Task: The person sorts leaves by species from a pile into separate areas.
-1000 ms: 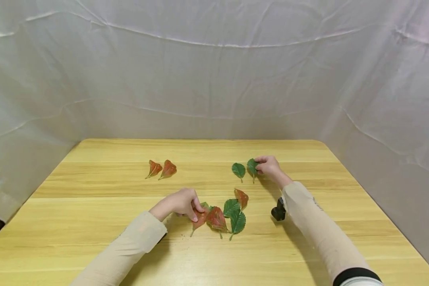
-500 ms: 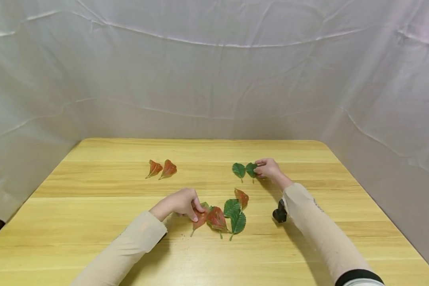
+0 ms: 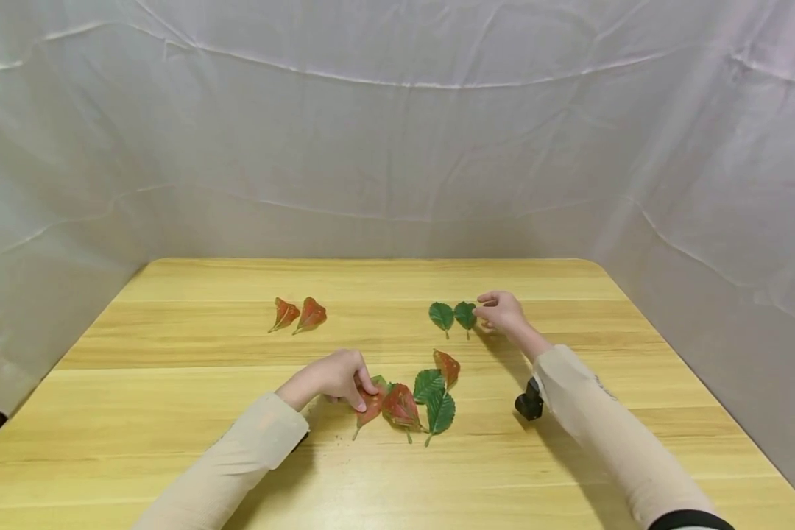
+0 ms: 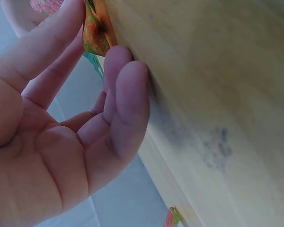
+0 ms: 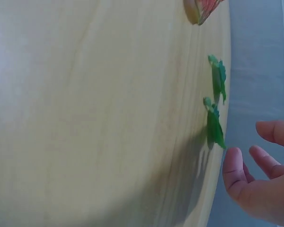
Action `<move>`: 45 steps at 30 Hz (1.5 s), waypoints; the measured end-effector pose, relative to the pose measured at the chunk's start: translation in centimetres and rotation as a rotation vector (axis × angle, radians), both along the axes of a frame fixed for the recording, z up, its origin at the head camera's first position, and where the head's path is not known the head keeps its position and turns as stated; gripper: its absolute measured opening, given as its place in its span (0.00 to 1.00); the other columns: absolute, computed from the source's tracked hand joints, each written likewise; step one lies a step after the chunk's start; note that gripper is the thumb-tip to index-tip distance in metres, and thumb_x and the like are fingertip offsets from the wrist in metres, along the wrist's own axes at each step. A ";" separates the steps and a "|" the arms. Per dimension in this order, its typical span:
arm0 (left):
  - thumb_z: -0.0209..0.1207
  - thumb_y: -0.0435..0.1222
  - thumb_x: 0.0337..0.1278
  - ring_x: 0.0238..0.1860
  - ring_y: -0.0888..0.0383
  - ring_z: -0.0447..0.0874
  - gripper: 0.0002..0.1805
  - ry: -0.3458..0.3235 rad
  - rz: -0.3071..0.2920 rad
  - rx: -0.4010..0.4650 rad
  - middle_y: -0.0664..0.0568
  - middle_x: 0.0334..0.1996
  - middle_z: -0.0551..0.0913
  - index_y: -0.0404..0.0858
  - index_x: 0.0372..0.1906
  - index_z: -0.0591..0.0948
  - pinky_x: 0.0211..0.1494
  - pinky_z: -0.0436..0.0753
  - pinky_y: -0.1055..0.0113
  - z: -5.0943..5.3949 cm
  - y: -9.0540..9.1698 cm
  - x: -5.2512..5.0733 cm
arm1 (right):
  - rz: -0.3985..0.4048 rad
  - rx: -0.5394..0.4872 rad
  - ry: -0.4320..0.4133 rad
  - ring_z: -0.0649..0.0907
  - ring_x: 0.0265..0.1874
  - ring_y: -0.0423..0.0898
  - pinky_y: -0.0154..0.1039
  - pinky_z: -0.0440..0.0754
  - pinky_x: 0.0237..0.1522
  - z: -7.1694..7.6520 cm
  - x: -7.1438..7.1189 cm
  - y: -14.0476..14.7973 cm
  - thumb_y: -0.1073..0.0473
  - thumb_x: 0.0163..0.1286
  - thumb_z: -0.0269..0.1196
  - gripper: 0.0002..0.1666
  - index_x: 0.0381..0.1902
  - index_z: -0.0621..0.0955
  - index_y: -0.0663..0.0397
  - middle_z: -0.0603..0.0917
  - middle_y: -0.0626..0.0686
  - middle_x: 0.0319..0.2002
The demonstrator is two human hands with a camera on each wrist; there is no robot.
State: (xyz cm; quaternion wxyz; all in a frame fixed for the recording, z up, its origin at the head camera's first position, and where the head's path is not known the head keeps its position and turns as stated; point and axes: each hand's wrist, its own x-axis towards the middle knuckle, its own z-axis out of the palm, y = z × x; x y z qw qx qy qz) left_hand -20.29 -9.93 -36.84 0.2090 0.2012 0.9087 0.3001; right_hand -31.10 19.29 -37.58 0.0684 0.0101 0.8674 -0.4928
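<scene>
My left hand [image 3: 336,374] pinches a red leaf [image 3: 369,409] at the left end of a loose cluster near the middle of the table. In the left wrist view an orange-red leaf [image 4: 95,33] shows by the thumb and a finger. Beside it in the cluster lie another red leaf [image 3: 401,405], overlapping green leaves [image 3: 441,412] and a red leaf [image 3: 447,367] behind them. My right hand [image 3: 503,312] hovers with its fingers apart, just right of a green leaf [image 3: 465,315]. A second green leaf [image 3: 441,316] lies left of that one, stems pointing toward me.
Two red leaves [image 3: 311,314] lie side by side at the back left of the wooden table [image 3: 172,427]. Pale fabric [image 3: 397,147] hangs round the back and sides. A black wrist camera [image 3: 530,401] sits under my right sleeve.
The green leaf at my right hand has shifted slightly left, closer to the other green one. My right fingers have let go of it and drawn right. The left hand stays put.
</scene>
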 end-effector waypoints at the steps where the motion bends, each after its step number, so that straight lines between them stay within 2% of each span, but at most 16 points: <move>1: 0.68 0.26 0.34 0.06 0.64 0.55 0.12 0.000 -0.001 0.000 0.49 0.31 0.83 0.39 0.31 0.86 0.10 0.61 0.75 0.0 0.0 0.0 | 0.002 -0.005 0.007 0.78 0.37 0.57 0.42 0.78 0.38 0.1 0.2 0.0 0.69 0.61 0.56 0.23 0.53 0.69 0.74 0.71 0.69 0.49; 11: 0.68 0.26 0.34 0.06 0.64 0.56 0.12 -0.012 0.006 -0.011 0.46 0.34 0.83 0.39 0.31 0.86 0.11 0.61 0.74 0.0 0.0 0.0 | 0.084 0.009 0.089 0.78 0.37 0.59 0.47 0.78 0.37 1.2 2.3 -0.3 0.69 0.61 0.57 0.19 0.50 0.73 0.73 0.77 0.66 0.41; 15: 0.68 0.26 0.34 0.06 0.64 0.55 0.12 -0.019 0.003 -0.006 0.45 0.35 0.83 0.40 0.31 0.86 0.10 0.61 0.74 0.0 0.0 -0.1 | 0.126 -0.001 0.106 0.78 0.35 0.54 0.48 0.78 0.37 1.9 3.3 -0.4 0.69 0.60 0.57 0.19 0.49 0.74 0.71 0.79 0.62 0.37; 19: 0.68 0.26 0.35 0.06 0.65 0.55 0.12 -0.019 -0.026 0.009 0.47 0.33 0.83 0.39 0.32 0.86 0.11 0.62 0.75 0.2 -0.2 0.0 | 0.174 -0.052 0.099 0.77 0.32 0.49 0.49 0.77 0.37 2.5 4.4 -0.6 0.69 0.61 0.57 0.19 0.50 0.74 0.73 0.79 0.60 0.35; 22: 0.68 0.26 0.35 0.07 0.66 0.56 0.11 -0.021 -0.028 0.011 0.49 0.31 0.83 0.39 0.31 0.86 0.11 0.62 0.75 0.3 -0.2 0.0 | 0.195 -0.092 0.082 0.77 0.31 0.46 0.50 0.77 0.38 2.6 5.1 -0.8 0.69 0.61 0.57 0.19 0.49 0.74 0.73 0.79 0.61 0.36; 26: 0.68 0.26 0.34 0.07 0.65 0.56 0.11 -0.023 -0.008 0.010 0.50 0.30 0.83 0.39 0.30 0.86 0.11 0.62 0.75 0.2 -0.1 0.0 | 0.218 -0.112 0.057 0.78 0.30 0.45 0.48 0.78 0.36 2.4 6.0 -1.1 0.70 0.60 0.58 0.18 0.49 0.74 0.73 0.80 0.64 0.37; 28: 0.68 0.27 0.34 0.07 0.65 0.57 0.11 -0.017 -0.018 0.007 0.50 0.30 0.83 0.40 0.30 0.86 0.11 0.62 0.75 0.3 -0.1 0.0 | 0.242 -0.117 0.043 0.78 0.29 0.44 0.45 0.78 0.35 2.2 6.5 -1.2 0.71 0.59 0.58 0.18 0.49 0.74 0.74 0.79 0.65 0.38; 33: 0.69 0.29 0.34 0.07 0.66 0.57 0.11 -0.005 -0.060 -0.001 0.51 0.30 0.83 0.42 0.30 0.86 0.11 0.63 0.75 0.5 -0.2 0.0 | 0.287 -0.136 0.014 0.77 0.26 0.42 0.41 0.79 0.32 1.8 7.5 -1.2 0.71 0.58 0.59 0.19 0.48 0.74 0.75 0.81 0.59 0.31; 36: 0.69 0.28 0.34 0.07 0.66 0.56 0.11 -0.007 -0.046 -0.002 0.50 0.30 0.83 0.41 0.30 0.86 0.10 0.62 0.75 0.4 -0.2 0.0 | 0.327 -0.133 0.026 0.78 0.26 0.46 0.43 0.79 0.31 1.6 8.0 -1.2 0.71 0.57 0.59 0.19 0.47 0.75 0.75 0.81 0.54 0.29; 40: 0.68 0.27 0.34 0.07 0.65 0.55 0.11 -0.016 -0.010 -0.002 0.49 0.31 0.83 0.39 0.31 0.86 0.11 0.61 0.75 0.3 0.0 0.0 | 0.381 -0.122 0.032 0.79 0.27 0.49 0.42 0.79 0.30 1.3 8.7 -1.2 0.70 0.57 0.60 0.18 0.45 0.76 0.75 0.82 0.56 0.30; 41: 0.69 0.27 0.33 0.08 0.64 0.56 0.12 -0.008 -0.015 -0.001 0.48 0.31 0.83 0.39 0.31 0.86 0.12 0.61 0.74 0.3 0.0 0.0 | 0.389 -0.123 0.020 0.79 0.26 0.48 0.41 0.79 0.29 1.2 8.8 -1.2 0.70 0.56 0.61 0.18 0.45 0.77 0.74 0.82 0.57 0.31; 43: 0.69 0.27 0.32 0.13 0.65 0.65 0.12 0.013 -0.032 -0.003 0.48 0.32 0.84 0.39 0.30 0.86 0.16 0.66 0.74 0.3 0.0 0.0 | 0.425 -0.114 -0.003 0.78 0.24 0.47 0.41 0.79 0.26 1.0 9.2 -1.3 0.69 0.56 0.61 0.17 0.44 0.77 0.73 0.82 0.58 0.32; 45: 0.69 0.28 0.31 0.21 0.63 0.74 0.12 0.039 -0.053 -0.010 0.48 0.33 0.84 0.38 0.30 0.86 0.23 0.72 0.73 0.3 0.0 -0.1 | 0.463 -0.113 -0.033 0.78 0.21 0.46 0.41 0.78 0.24 0.7 9.5 -1.5 0.69 0.55 0.62 0.18 0.44 0.77 0.73 0.82 0.60 0.32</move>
